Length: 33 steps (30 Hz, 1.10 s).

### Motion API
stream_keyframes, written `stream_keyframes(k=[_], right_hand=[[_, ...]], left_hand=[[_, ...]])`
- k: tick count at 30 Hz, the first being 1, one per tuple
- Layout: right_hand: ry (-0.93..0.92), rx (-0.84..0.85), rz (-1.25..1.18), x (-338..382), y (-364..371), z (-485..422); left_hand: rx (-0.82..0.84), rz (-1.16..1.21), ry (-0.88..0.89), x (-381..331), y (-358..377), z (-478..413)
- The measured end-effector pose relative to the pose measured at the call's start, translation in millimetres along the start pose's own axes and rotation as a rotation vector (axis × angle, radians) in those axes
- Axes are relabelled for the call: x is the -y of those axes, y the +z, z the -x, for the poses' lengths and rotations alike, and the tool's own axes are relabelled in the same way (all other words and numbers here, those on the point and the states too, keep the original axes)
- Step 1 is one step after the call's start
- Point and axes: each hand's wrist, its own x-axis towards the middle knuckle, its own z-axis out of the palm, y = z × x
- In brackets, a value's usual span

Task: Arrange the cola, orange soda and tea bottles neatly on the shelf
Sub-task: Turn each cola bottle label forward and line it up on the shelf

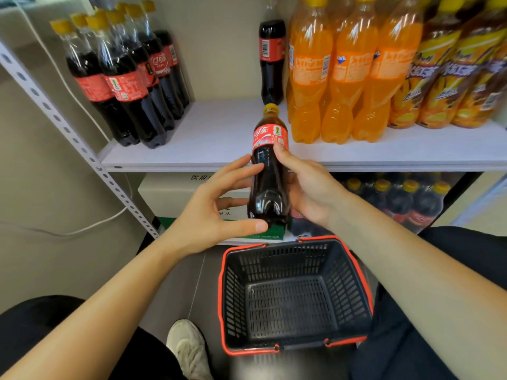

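Observation:
A cola bottle (pixel 270 185) with a red label and yellow cap is held upright in front of the white shelf (pixel 219 133). My right hand (pixel 310 187) grips it from the right, index finger on the label. My left hand (pixel 211 215) is spread beside it, fingertips touching its side and thumb under its base. On the shelf stand several cola bottles (pixel 129 86) at the left, one lone cola bottle (pixel 271 61) at the back middle, orange soda bottles (pixel 343 78) and tea bottles (pixel 444 78) to the right.
A black basket with red rim (pixel 248 351) sits on the floor below my hands, nothing inside. The lower shelf holds a white and green box (pixel 170 193) and a pack of cola (pixel 406 198). A perforated shelf post (pixel 55 113) slants at the left.

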Motion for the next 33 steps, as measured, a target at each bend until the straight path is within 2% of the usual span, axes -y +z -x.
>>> stream_keyframes(k=[7, 13, 17, 21, 26, 33], right_hand=[[0.043, 0.091, -0.169, 7, 5, -8], [0.027, 0.063, -0.183, -1, 15, -16], [0.017, 0.057, -0.177, -2, 18, -17], [0.011, 0.074, -0.193, -2, 18, -18], [0.020, 0.057, -0.167, -3, 14, -20], [0.011, 0.066, -0.003, -7, 10, -19]], left_hand=[[-0.279, 0.084, 0.064, -9, 2, -7], [-0.441, 0.091, -0.004, -16, 9, -13], [-0.448, 0.082, 0.004, -19, 9, -14], [-0.361, 0.033, 0.042, -16, 7, -10], [-0.299, 0.087, 0.032, -13, -2, -7], [-0.334, 0.200, -0.032, -4, -10, -6]])
